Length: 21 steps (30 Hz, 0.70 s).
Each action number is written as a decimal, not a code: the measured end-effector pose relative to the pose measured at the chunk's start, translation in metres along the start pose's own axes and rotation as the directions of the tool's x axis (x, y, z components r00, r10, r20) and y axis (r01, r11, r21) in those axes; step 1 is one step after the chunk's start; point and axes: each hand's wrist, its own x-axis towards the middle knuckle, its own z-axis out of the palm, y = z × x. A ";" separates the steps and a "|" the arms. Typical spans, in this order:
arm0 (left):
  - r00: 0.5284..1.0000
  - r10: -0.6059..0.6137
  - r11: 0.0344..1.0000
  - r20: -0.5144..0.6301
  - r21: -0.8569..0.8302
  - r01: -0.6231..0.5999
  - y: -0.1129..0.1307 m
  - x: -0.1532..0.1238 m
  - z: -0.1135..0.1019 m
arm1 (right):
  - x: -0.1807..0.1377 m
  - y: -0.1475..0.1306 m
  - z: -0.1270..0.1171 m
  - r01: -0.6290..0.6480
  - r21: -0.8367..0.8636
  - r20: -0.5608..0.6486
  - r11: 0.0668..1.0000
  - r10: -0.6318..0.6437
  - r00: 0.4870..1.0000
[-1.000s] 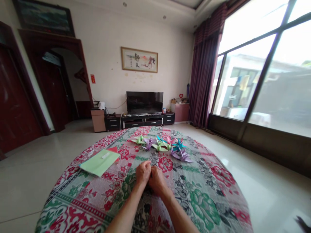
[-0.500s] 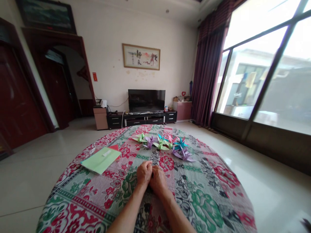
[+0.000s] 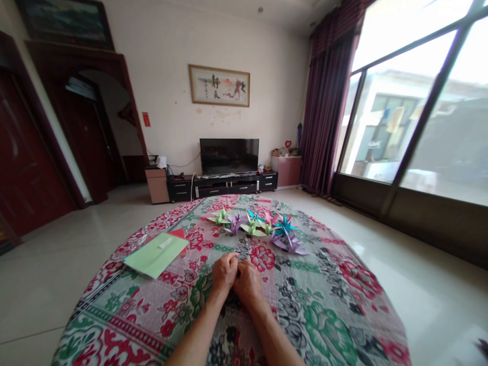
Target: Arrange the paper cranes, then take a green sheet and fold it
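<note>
My left hand (image 3: 224,272) and my right hand (image 3: 247,283) rest knuckle to knuckle on the flowered tablecloth (image 3: 328,310), near the middle of the round table. Both have their fingers curled in and touching each other. No object shows between them, and whatever lies under the fingers is hidden. Beyond the hands is a row of several folded paper cranes (image 3: 259,227) in green, purple, blue and pink. To the left lies a stack of green paper sheets (image 3: 155,254) with a red sheet (image 3: 178,234) under its far corner.
The table's edge curves round on both sides, with tiled floor (image 3: 49,274) beyond it. A TV (image 3: 229,156) on a low dark cabinet stands at the far wall. Large windows (image 3: 419,101) and purple curtains fill the right side, dark wooden doors the left.
The hands stay pressed together in the same spot. Only the view has shifted slightly.
</note>
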 end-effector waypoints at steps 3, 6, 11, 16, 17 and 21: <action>1.000 0.012 1.000 -0.011 -0.017 -0.012 -0.001 -0.001 0.001 | -0.001 -0.001 0.000 -0.017 -0.007 0.017 1.000 0.017 1.000; 1.000 0.006 1.000 -0.007 -0.023 -0.007 -0.002 -0.002 0.000 | 0.000 -0.002 -0.001 -0.028 0.003 0.030 1.000 0.028 0.999; 1.000 -0.014 0.998 0.003 -0.066 0.014 -0.001 -0.002 -0.002 | 0.003 0.000 0.000 -0.039 0.045 0.032 0.998 0.037 0.999; 0.998 -0.053 0.995 0.029 -0.088 0.055 0.003 -0.002 -0.005 | 0.006 0.003 0.002 -0.058 0.026 0.024 0.998 0.057 0.998; 0.998 -0.061 0.994 0.032 -0.092 0.064 0.004 -0.002 -0.006 | 0.007 0.003 0.003 -0.062 0.016 0.024 0.998 0.062 0.998; 0.994 -0.103 0.989 0.047 -0.101 0.108 0.005 -0.001 -0.007 | 0.013 0.001 0.002 -0.065 -0.030 0.065 0.997 0.067 0.996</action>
